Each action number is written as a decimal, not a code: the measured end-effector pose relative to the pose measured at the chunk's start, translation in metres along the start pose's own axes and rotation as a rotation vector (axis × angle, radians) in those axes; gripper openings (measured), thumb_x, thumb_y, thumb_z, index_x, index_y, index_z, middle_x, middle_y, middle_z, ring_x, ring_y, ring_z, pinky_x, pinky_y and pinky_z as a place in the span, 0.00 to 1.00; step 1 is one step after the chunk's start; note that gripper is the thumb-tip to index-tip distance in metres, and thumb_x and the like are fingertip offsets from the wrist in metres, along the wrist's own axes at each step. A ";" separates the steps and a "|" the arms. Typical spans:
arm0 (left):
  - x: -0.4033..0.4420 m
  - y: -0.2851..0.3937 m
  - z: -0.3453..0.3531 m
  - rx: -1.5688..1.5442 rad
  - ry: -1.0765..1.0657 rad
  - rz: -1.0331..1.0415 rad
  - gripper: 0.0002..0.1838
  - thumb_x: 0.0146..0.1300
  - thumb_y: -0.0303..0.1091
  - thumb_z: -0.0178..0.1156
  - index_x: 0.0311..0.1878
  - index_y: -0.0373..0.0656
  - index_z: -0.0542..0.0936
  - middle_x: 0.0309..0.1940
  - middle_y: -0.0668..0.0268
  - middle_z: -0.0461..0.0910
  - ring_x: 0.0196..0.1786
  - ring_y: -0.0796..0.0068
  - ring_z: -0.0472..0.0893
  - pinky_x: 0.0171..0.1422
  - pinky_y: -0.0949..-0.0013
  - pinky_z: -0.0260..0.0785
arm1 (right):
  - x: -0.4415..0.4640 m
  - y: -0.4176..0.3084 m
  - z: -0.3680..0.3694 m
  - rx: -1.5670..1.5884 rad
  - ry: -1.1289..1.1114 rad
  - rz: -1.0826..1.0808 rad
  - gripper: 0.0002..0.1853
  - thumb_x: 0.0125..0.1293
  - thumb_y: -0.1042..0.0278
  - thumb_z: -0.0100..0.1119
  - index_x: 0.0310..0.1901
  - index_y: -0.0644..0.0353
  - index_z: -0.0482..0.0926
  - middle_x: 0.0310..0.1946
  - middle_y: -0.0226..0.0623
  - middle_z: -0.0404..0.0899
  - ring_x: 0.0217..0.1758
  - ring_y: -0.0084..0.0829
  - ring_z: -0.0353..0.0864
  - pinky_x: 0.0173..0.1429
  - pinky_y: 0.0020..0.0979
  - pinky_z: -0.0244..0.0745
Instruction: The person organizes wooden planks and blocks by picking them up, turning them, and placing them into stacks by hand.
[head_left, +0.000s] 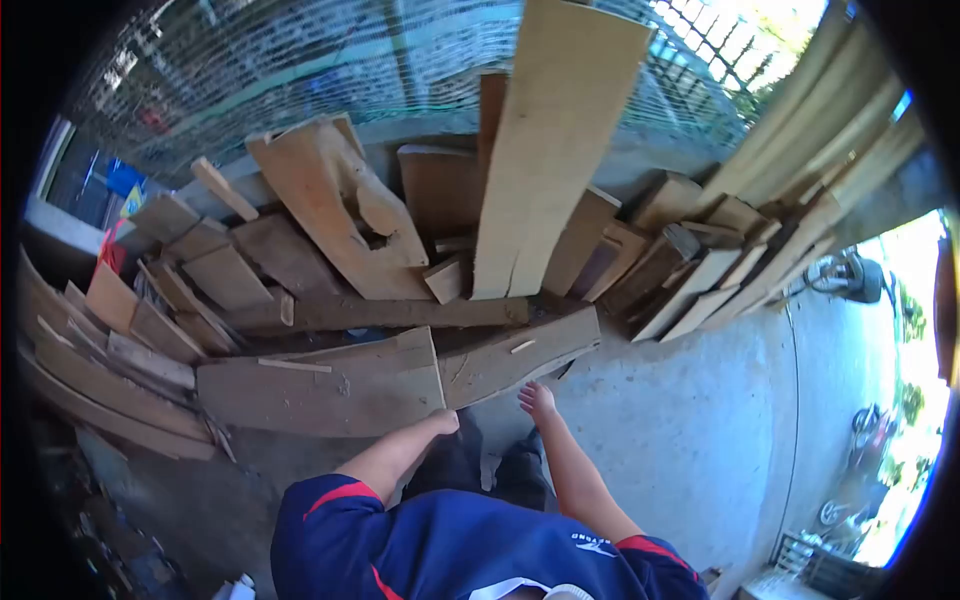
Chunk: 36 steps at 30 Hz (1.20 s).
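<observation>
My left hand (443, 421) is closed at the lower right corner of a wide wooden board (310, 385), which lies low in front of me; the far side of its fingers is hidden. Just to the right, my right hand (537, 399) has its fingers apart and holds nothing. It is close to the lower edge of a second board (520, 358), whose left end meets the first one. I cannot tell whether the right fingertips touch that edge. Small wood scraps lie on both boards.
A tall pale plank (560, 140) and a plank with a hole (335, 210) lean on the low wall. Offcuts (225, 275) crowd the left, and more wood pieces (690, 290) stand at right. Concrete floor (680, 430) extends rightward. A parked motorbike (868, 428) is farther off.
</observation>
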<state>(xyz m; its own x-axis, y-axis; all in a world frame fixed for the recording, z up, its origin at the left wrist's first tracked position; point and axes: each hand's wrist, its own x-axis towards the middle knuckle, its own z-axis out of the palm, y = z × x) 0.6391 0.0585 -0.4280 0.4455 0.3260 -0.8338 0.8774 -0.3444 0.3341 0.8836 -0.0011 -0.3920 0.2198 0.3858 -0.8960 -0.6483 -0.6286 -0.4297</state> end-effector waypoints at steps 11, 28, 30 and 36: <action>0.007 0.099 -0.028 -0.922 0.327 -0.098 0.13 0.57 0.42 0.50 0.41 0.46 0.73 0.31 0.68 0.76 0.32 0.76 0.74 0.33 0.73 0.65 | -0.053 0.050 -0.170 0.143 0.010 0.089 0.17 0.60 0.54 0.43 0.46 0.56 0.66 0.40 0.36 0.72 0.40 0.33 0.72 0.41 0.35 0.68; 0.024 0.347 -0.004 -1.614 -0.003 -0.056 0.10 0.58 0.39 0.46 0.39 0.49 0.73 0.37 0.66 0.77 0.41 0.71 0.76 0.44 0.68 0.66 | -0.110 0.110 -0.420 0.666 0.316 0.109 0.20 0.61 0.55 0.39 0.53 0.54 0.62 0.57 0.40 0.61 0.57 0.39 0.63 0.58 0.42 0.58; 0.029 0.367 -0.009 -1.596 -0.025 -0.050 0.09 0.58 0.37 0.47 0.39 0.48 0.73 0.38 0.66 0.77 0.42 0.71 0.75 0.43 0.68 0.66 | -0.105 0.107 -0.426 0.679 0.320 0.109 0.20 0.61 0.55 0.39 0.53 0.53 0.62 0.57 0.40 0.62 0.57 0.39 0.63 0.58 0.42 0.58; 0.064 0.405 -0.025 -1.574 -0.033 -0.109 0.09 0.58 0.37 0.46 0.38 0.48 0.73 0.37 0.66 0.78 0.40 0.70 0.76 0.42 0.68 0.66 | -0.097 0.075 -0.426 0.732 0.230 0.086 0.21 0.61 0.54 0.40 0.53 0.54 0.62 0.56 0.40 0.62 0.57 0.39 0.63 0.58 0.42 0.58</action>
<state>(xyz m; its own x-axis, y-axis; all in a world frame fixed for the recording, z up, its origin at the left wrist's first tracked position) 1.0273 -0.0383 -0.3347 0.3847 0.2614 -0.8852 0.2112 0.9087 0.3601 1.1242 -0.3736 -0.3846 0.2408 0.1550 -0.9581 -0.9693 -0.0122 -0.2456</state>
